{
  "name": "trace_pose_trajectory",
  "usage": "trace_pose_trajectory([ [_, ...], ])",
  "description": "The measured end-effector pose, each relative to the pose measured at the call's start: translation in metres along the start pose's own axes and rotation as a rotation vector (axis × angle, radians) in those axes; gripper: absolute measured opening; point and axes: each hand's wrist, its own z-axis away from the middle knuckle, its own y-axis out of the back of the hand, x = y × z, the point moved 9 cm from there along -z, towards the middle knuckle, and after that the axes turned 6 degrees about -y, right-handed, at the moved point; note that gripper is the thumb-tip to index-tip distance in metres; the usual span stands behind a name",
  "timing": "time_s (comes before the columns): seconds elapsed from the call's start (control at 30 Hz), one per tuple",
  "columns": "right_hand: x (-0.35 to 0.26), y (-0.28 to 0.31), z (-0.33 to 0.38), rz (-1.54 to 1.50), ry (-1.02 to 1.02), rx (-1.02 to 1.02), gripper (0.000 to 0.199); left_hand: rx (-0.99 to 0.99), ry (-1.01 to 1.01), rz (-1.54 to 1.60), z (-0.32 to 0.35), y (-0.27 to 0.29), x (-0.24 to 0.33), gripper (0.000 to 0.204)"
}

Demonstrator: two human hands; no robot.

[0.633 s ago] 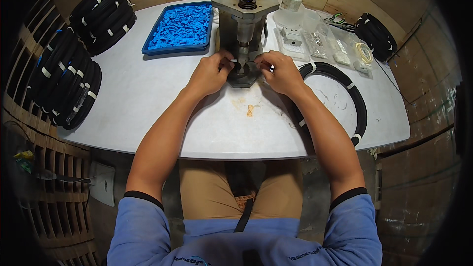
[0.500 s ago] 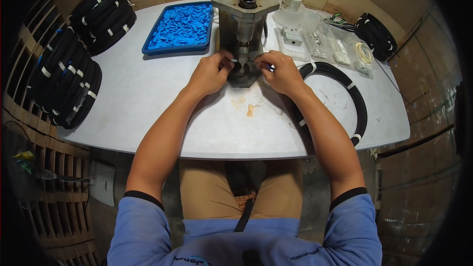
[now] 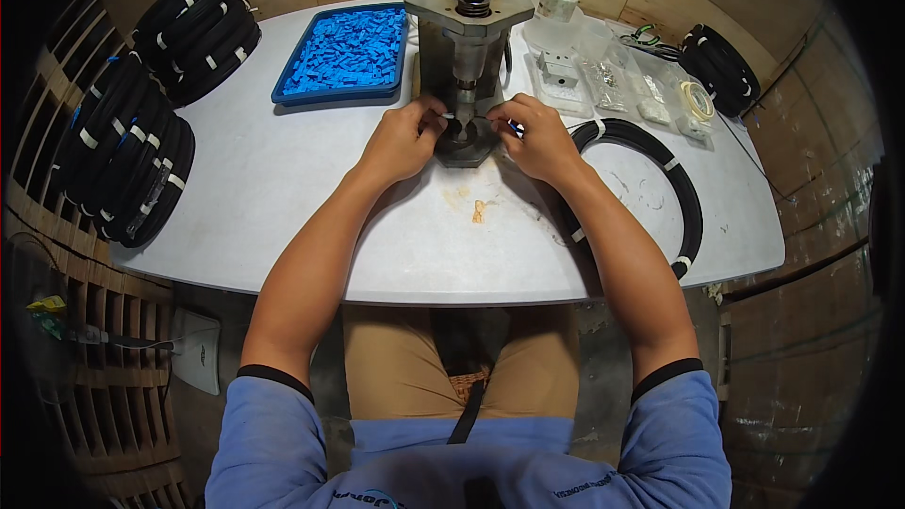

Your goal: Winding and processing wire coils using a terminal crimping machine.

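Note:
A metal bench press [image 3: 460, 47] stands at the far middle of the table, its ram coming down over a small base. At the left of the ram my left hand [image 3: 407, 139] is closed in a pinch on a small whitish piece [image 3: 448, 116]. On the other side my right hand [image 3: 539, 139] pinches a thin dark cable [image 3: 484, 119] that points in toward the press. A bit of blue [image 3: 516, 129] shows among the right fingers; its kind is too small to tell. Whether the two held ends touch under the ram I cannot tell.
A dark blue tray [image 3: 339, 94] full of small blue pieces lies left of the press. Black cable coils [image 3: 123, 151] stack at the left; another coil [image 3: 693, 198] lies beside my right forearm. Clear boxes [image 3: 603, 85], a white bottle [image 3: 558, 2] and green-handled pliers [image 3: 647, 35] are back right.

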Motion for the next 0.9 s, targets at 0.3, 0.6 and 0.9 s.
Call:
trace_pose_trajectory([
  [0.3,-0.0005,-0.0013,-0.0001,-0.024,-0.006,-0.018,0.026,-0.011,0.011,0.027,-0.0001,-0.0011,-0.0015,0.022],
  [0.6,-0.0021,-0.001,0.0004,-0.043,-0.011,-0.026,0.032,-0.005,-0.001,-0.015,-0.0001,0.0003,-0.0003,0.022],
  [0.9,0.0003,-0.003,0.0002,-0.042,-0.016,-0.034,0.033,-0.034,0.042,-0.006,-0.0001,-0.0024,-0.002,0.021],
])
